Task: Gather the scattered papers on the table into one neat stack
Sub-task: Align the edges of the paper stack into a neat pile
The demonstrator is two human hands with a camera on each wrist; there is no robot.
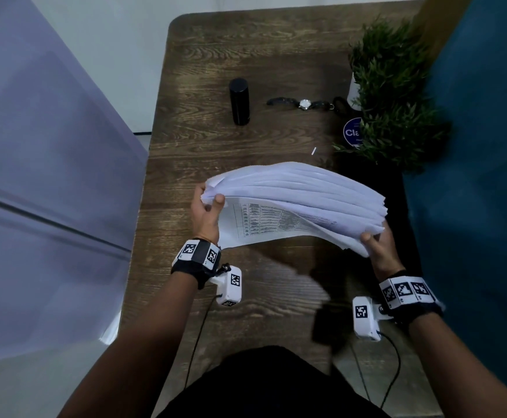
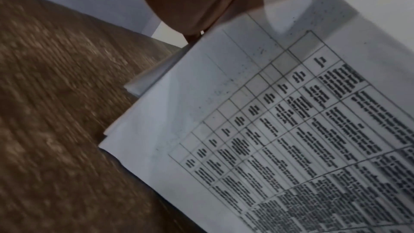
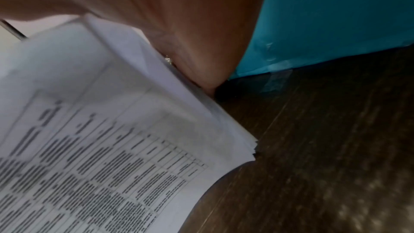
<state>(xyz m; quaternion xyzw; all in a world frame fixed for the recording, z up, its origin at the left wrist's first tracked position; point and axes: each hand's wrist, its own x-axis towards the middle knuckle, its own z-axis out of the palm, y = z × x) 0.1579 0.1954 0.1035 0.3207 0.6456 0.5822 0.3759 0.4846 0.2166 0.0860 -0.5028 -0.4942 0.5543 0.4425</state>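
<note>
A thick stack of white papers (image 1: 294,191) is held up on edge above the dark wooden table (image 1: 246,49), its sheets fanned and bowed. The near sheet carries a printed table (image 2: 291,139). My left hand (image 1: 208,202) grips the stack's left end, thumb on the near face. My right hand (image 1: 376,239) grips the lower right corner, thumb on the front. In the right wrist view the same stack (image 3: 112,148) curves beside my palm (image 3: 179,24), its sheet edges uneven at the corner.
Behind the papers stand a black cylinder (image 1: 239,101), a wristwatch (image 1: 305,104) lying flat, a round blue sticker (image 1: 351,132) and a green potted plant (image 1: 394,95) at the right. A blue wall (image 1: 481,146) borders the table's right edge.
</note>
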